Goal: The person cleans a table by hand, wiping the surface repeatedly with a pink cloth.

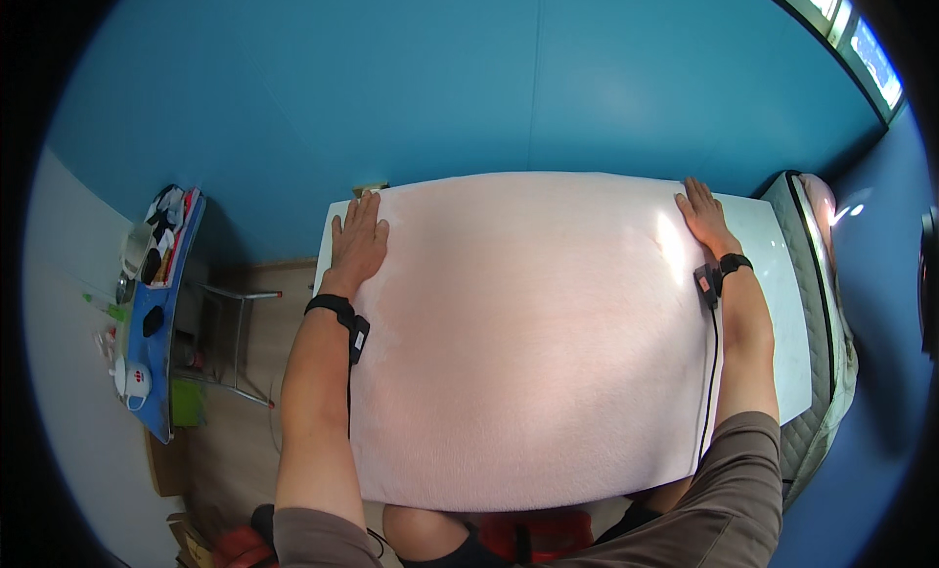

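A pale pink plush cloth [513,318] lies spread flat over a white tabletop [770,289], its near edge reaching the table's front by my knees. My left hand [359,238] rests palm down on the cloth's far left corner, fingers pointing away from me. At the far right corner my right hand [704,216] lies flat across the cloth's edge. Neither hand grips anything. Each wrist wears a black strap; a small black device with a cable hangs from the left strap [334,307] and from the right strap [733,262].
A blue wall [440,76] stands right behind the table. To the right is a quilted mattress [810,333] on edge. At left, a blue folding table [154,348] holds a white kettle [133,379] and other items. Below me is a red stool [539,535].
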Tool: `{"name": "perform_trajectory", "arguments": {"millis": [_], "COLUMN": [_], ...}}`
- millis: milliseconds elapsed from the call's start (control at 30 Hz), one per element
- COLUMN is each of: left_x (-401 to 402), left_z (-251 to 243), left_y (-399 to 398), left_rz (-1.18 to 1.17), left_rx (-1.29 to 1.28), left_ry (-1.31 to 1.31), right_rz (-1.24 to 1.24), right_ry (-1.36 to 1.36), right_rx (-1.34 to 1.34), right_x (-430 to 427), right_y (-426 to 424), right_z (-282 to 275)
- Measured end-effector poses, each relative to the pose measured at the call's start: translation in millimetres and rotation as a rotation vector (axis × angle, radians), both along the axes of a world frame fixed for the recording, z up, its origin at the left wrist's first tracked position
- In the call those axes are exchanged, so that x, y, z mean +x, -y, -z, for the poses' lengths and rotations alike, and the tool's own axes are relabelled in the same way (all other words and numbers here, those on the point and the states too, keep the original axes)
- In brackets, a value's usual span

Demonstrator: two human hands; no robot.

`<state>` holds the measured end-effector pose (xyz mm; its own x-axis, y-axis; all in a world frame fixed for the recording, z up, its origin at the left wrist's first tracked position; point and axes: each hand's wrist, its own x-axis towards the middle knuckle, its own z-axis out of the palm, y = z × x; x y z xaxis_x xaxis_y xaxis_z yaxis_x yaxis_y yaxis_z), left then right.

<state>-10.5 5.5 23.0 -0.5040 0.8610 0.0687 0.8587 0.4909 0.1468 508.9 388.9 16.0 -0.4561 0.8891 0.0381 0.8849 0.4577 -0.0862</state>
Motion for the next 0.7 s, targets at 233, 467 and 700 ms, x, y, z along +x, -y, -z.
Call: {"name": "perform_trajectory", "arguments": {"millis": [233,467,700], "left_x": [-5,-7,-5], "left_z": [4,2,4], "left_y": [1,1,1], "left_rz": [0.01,0.014,0.014], "left_rx": [-0.01,-0.001,0.002], "left_ry": [-0.035,-0.034,-0.024], "right_rz": [0.032,0.016,0.016], "right_ry": [-0.06,-0.081,-0.068], "right_rx": [0.005,0.002,-0.015], "right_x": [15,15,14], "right_y": [-10,-13,-11], "right_z": [6,7,6]}}
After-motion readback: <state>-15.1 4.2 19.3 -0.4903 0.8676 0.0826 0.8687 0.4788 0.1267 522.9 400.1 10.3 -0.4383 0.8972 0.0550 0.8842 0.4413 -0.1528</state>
